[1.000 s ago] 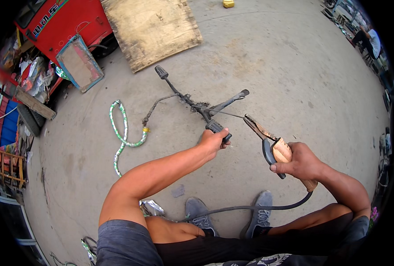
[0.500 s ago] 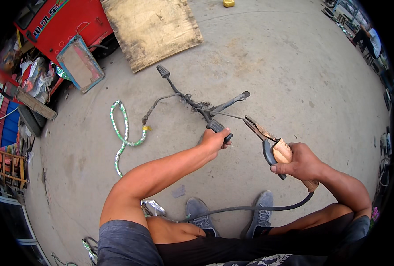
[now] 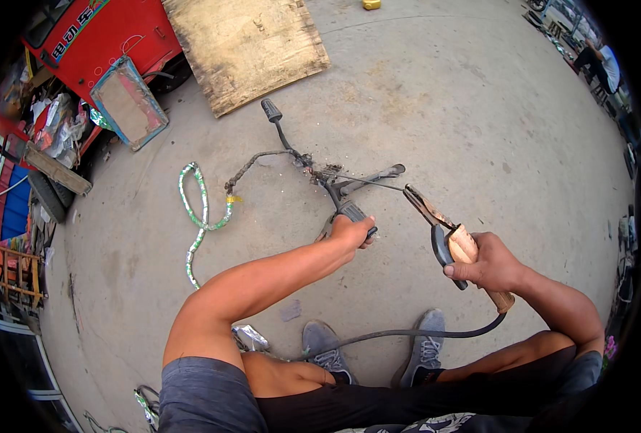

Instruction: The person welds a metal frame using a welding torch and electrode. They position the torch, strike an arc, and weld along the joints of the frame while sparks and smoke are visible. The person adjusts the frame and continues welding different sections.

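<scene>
My left hand [image 3: 352, 229] is closed around the near black rubber grip [image 3: 352, 210] of a dark metal bar assembly resting on the concrete. A second ribbed rubber peg [image 3: 271, 111] tops its far end, and a stand-like leg [image 3: 378, 176] juts right. In my right hand [image 3: 492, 261] is a welding electrode holder [image 3: 463, 245] with a wooden-looking handle. Its jaws grip a thin welding rod [image 3: 385, 185], whose far end reaches the assembly's middle, touching or just apart. A rusty lead [image 3: 252, 167] meets the assembly there too; a reddish spot shows beside it.
A green-and-white wrapped cable [image 3: 205, 198] loops at left. The holder's black cable [image 3: 400, 333] crosses over my shoes [image 3: 428, 346]. Beyond lie a plywood board [image 3: 252, 50], a framed panel [image 3: 129, 101] and a red vehicle [image 3: 107, 47]. A seated person [image 3: 603, 68] is far right.
The bar assembly has turned slightly in my left hand, its far peg shifting right, and another part shows below the near grip. My right hand, holder and rod have moved slightly right.
</scene>
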Demonstrator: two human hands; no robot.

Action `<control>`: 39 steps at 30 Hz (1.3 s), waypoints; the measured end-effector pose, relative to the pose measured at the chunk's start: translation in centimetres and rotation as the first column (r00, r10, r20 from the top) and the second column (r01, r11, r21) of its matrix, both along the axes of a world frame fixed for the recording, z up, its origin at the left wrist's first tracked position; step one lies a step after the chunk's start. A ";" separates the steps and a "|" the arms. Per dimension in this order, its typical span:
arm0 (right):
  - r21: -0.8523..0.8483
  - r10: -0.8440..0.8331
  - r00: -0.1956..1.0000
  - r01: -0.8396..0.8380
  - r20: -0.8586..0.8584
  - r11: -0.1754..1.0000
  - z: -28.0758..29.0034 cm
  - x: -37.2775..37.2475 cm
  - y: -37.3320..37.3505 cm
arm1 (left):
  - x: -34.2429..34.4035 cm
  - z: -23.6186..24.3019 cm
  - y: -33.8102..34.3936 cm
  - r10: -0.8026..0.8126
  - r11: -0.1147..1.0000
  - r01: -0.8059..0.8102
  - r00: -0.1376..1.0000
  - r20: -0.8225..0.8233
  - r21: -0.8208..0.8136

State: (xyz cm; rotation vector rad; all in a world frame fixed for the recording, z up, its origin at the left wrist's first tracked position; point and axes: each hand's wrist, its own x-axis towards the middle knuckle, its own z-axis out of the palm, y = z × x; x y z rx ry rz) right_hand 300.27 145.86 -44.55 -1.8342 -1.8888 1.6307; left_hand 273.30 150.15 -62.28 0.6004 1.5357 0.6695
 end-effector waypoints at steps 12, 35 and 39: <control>0.013 0.059 0.995 -0.060 0.081 0.998 0.1 -0.2 0.0 | 0.1 0.6 0.2 -0.001 1.000 0.002 1.000 0.023 -0.015; 0.028 0.055 0.989 -0.059 0.137 0.998 0.5 -0.4 0.0 | 0.0 0.3 0.2 -0.003 1.000 0.003 1.000 0.014 0.004; 0.020 0.056 0.991 -0.059 0.121 0.998 0.2 -0.3 -0.1 | 0.1 0.5 0.4 -0.014 1.000 0.014 1.000 0.003 -0.012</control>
